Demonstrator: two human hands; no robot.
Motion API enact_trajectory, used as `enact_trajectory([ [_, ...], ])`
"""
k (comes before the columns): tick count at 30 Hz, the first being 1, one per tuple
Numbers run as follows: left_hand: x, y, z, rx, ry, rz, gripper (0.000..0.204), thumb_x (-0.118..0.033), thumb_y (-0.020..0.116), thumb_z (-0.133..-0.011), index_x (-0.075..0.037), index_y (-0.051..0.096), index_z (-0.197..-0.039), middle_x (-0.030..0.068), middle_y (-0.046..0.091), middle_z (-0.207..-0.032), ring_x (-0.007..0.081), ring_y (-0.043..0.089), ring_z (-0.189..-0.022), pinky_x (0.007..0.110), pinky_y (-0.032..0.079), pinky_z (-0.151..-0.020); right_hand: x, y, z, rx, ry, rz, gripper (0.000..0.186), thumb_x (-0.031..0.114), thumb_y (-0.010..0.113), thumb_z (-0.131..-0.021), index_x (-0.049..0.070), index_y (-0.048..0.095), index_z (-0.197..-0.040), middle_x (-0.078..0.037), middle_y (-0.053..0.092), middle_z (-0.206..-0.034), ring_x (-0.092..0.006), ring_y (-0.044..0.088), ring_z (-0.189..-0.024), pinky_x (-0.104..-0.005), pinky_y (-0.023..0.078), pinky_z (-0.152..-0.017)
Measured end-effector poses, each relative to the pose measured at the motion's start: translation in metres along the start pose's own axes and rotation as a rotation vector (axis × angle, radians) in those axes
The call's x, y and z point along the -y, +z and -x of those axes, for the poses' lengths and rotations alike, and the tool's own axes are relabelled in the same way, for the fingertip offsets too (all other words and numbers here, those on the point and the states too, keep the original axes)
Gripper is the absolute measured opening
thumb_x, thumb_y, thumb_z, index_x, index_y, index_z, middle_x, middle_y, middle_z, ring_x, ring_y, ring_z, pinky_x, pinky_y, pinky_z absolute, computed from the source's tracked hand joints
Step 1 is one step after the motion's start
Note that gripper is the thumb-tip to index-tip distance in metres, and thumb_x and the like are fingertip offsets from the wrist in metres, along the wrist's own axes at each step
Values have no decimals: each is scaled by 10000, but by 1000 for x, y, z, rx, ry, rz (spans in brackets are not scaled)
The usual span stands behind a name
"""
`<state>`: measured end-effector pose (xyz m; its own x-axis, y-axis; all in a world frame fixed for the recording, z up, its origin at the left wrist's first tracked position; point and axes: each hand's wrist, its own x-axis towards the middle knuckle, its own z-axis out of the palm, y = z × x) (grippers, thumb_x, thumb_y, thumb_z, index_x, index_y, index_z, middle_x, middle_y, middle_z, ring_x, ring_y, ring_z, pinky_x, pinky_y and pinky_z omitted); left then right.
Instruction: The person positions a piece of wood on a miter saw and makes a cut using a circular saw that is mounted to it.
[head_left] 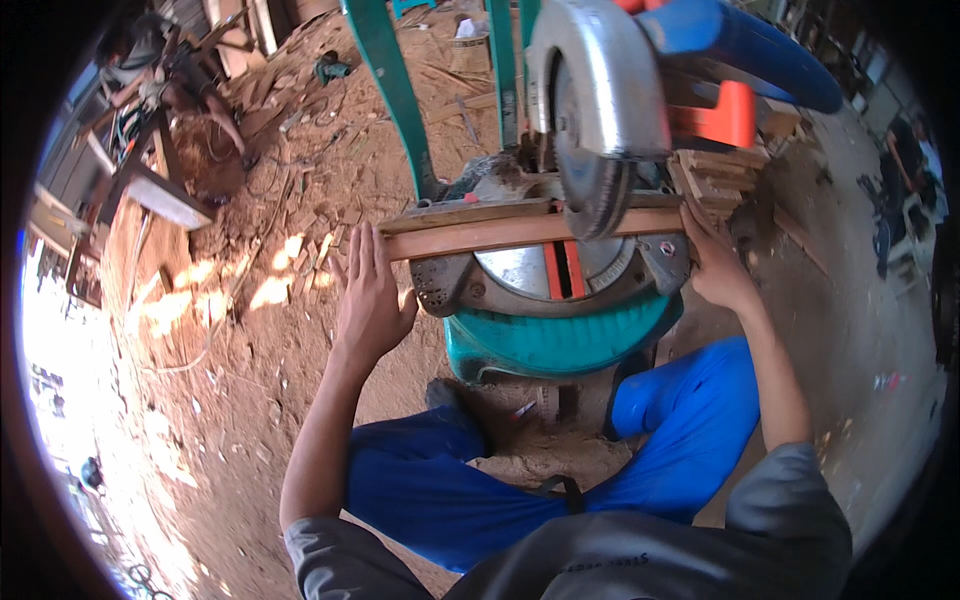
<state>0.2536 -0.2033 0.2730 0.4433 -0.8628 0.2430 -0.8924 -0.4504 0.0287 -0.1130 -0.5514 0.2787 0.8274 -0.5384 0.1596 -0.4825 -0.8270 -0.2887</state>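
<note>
A mitre saw (570, 180) with a teal base, silver blade guard and blue motor housing stands between the hands. A long reddish wooden slat (480, 234) lies across its round table, under the blade. The left hand (368, 295), open with fingers straight, presses flat against the slat's left end. The right hand (715, 262) grips the slat's right end, just below stacked short wood pieces (720, 175).
</note>
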Motion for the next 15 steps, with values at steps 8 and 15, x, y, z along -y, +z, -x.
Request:
enact_trajectory([
  [8,-3,6,-3,-42,22,87,1011,-223,750,-854,132,151,-1587,340,159,-1669,486,84,-1580,623,118,-1263,-9,-5,7,-10,-41,22,876,-79,590,-767,-67,286,-1589,-239,208,-1696,-363,182,-1586,-442,174,-1302],
  [15,-3,-2,-1,-38,7,52,1048,-188,765,-835,103,118,-1606,329,130,-1683,500,80,-1575,624,125,-1261,25,-60,18,-75,61,88,805,68,712,-767,-59,441,-1514,-243,320,-1654,-335,234,-1578,-489,127,-1307],
])
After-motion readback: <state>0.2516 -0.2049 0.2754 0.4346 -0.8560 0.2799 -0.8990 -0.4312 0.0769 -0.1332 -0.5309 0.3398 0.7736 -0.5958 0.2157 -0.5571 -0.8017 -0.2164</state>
